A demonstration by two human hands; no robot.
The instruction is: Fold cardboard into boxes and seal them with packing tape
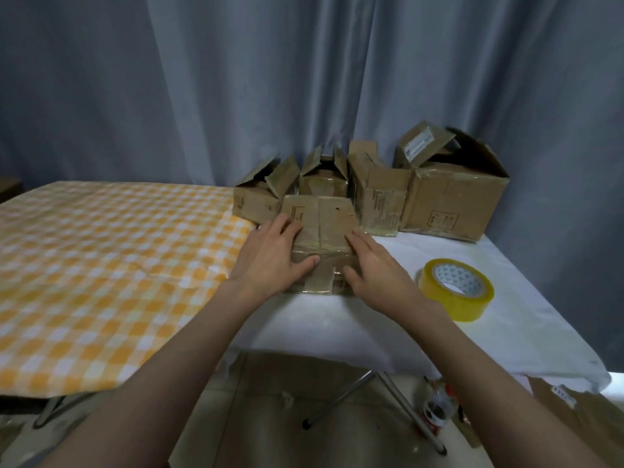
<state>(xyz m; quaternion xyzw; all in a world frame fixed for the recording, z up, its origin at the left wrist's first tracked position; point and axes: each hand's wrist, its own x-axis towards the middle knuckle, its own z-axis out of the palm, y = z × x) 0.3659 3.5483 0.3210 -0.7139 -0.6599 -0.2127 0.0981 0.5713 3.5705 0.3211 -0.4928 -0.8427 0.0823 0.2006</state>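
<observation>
A small brown cardboard box (320, 228) with closed top flaps and old tape on it stands on the white-covered table (422, 319) in front of me. My left hand (273, 255) lies flat on the box's left side, thumb pressing on the near edge. My right hand (374, 261) presses with straight fingers on its right side, thumb on the front face. A roll of yellowish packing tape (456, 288) lies flat on the table to the right of my right hand, untouched.
Several open, worn cardboard boxes (452, 194) stand in a row behind the small box against a grey curtain. A yellow-and-white checked cloth (101, 265) covers the surface to the left. Below the table edge are metal legs, a can (439, 407) and flat cardboard on the floor.
</observation>
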